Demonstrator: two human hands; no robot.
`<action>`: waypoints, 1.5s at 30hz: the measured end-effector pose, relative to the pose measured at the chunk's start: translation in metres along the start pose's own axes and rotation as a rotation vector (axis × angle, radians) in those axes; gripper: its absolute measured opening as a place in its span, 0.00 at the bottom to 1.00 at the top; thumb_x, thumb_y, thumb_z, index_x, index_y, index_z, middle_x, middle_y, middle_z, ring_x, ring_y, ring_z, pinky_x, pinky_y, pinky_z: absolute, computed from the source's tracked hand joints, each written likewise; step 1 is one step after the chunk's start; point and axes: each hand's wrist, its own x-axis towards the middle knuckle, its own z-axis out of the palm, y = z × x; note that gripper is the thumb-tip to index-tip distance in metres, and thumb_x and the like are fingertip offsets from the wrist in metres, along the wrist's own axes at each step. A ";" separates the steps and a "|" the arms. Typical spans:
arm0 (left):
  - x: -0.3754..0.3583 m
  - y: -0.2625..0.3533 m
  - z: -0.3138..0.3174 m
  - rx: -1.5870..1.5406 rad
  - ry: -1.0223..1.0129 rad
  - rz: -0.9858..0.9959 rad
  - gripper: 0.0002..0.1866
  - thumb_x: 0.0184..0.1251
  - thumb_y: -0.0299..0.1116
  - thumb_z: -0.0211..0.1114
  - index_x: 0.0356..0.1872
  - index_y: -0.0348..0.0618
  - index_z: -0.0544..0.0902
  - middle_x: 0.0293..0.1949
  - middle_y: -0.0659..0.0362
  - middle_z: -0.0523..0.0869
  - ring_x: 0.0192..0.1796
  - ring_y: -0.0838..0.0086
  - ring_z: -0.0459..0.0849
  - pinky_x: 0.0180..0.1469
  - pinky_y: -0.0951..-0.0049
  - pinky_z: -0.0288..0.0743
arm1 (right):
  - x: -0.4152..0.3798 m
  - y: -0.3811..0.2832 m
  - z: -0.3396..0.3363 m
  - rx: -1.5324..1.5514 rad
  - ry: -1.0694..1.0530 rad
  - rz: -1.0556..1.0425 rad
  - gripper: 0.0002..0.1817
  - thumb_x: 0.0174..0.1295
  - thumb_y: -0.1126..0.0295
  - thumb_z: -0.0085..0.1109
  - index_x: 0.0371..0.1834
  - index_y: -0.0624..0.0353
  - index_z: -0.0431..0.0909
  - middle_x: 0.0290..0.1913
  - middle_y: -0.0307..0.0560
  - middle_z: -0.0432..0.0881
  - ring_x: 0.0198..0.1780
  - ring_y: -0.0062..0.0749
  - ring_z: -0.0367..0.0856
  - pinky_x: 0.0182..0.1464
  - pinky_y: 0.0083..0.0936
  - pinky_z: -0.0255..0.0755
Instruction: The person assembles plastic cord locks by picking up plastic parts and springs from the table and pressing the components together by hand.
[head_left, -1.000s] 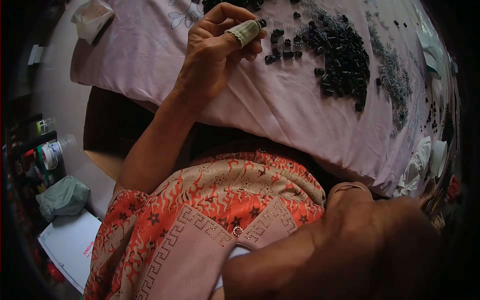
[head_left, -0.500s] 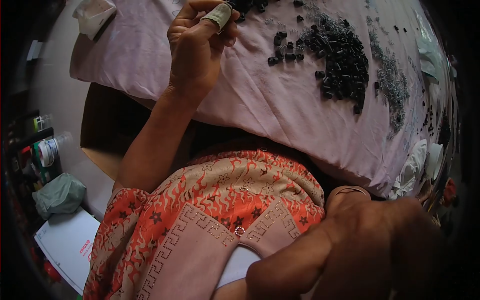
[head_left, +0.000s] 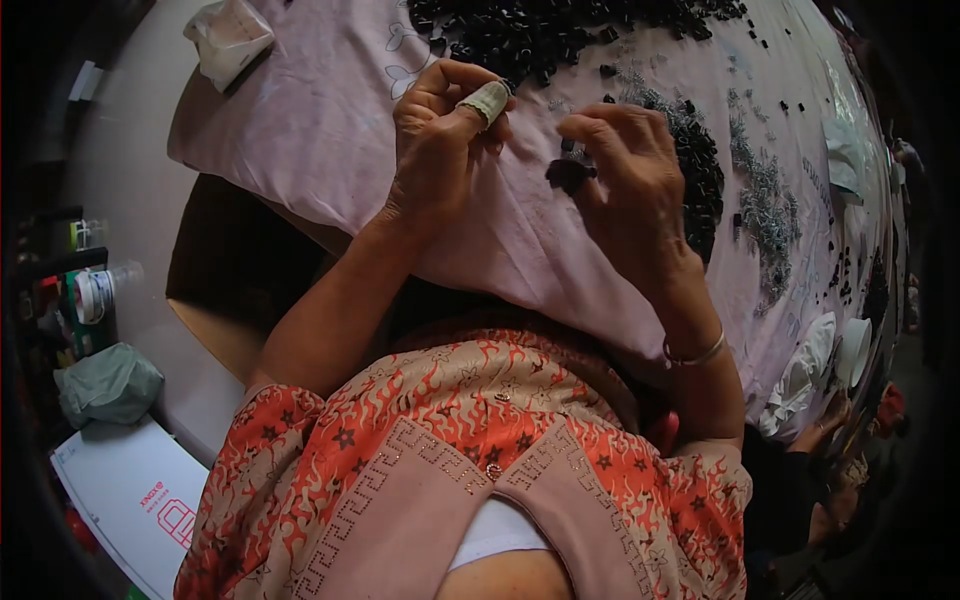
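My left hand (head_left: 440,135) is closed in a pinch above the pink cloth (head_left: 540,250), a pale finger cover (head_left: 487,103) on its thumb. A small black plastic part (head_left: 508,88) shows at its fingertips. To the right, my right hand (head_left: 640,165) hovers low over the cloth, wearing a bracelet (head_left: 697,352). Its thumb and index finger are apart, with a dark blob (head_left: 571,176) at the thumb tip and a few black parts close by. Beneath and beyond this hand lies a heap of black parts (head_left: 705,160), partly hidden, beside small metal springs (head_left: 768,215).
A larger heap of black parts (head_left: 540,40) spreads along the far side. A white paper container (head_left: 230,45) stands at the far left corner, with an open cardboard box (head_left: 215,320) below the cloth's edge. Another person's arm (head_left: 825,420) shows at right.
My right hand has swung from close in front of the body, at lower right, out over the cloth beside the parts. My left hand keeps its pinch; the view has shifted slightly.
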 end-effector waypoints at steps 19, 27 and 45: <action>-0.002 -0.003 -0.002 0.022 -0.070 -0.023 0.05 0.65 0.22 0.55 0.39 0.41 0.77 0.33 0.58 0.83 0.28 0.81 0.79 0.31 0.81 0.71 | -0.026 0.059 -0.038 -0.370 -0.055 0.118 0.15 0.39 0.80 0.55 0.34 0.57 0.77 0.39 0.44 0.78 0.48 0.42 0.73 0.50 0.37 0.64; -0.003 0.000 0.002 -0.027 0.042 -0.039 0.04 0.64 0.22 0.55 0.38 0.40 0.76 0.31 0.58 0.82 0.27 0.81 0.78 0.30 0.81 0.71 | 0.019 0.029 0.006 -0.147 -0.007 0.022 0.11 0.50 0.74 0.62 0.38 0.54 0.78 0.37 0.46 0.78 0.45 0.43 0.74 0.48 0.36 0.66; -0.005 0.005 -0.003 -0.109 0.139 -0.054 0.03 0.67 0.23 0.54 0.39 0.42 0.73 0.32 0.56 0.82 0.27 0.79 0.79 0.30 0.80 0.73 | 0.027 0.031 0.039 -0.064 -0.049 -0.093 0.14 0.47 0.74 0.62 0.39 0.51 0.78 0.47 0.40 0.76 0.51 0.44 0.71 0.53 0.38 0.65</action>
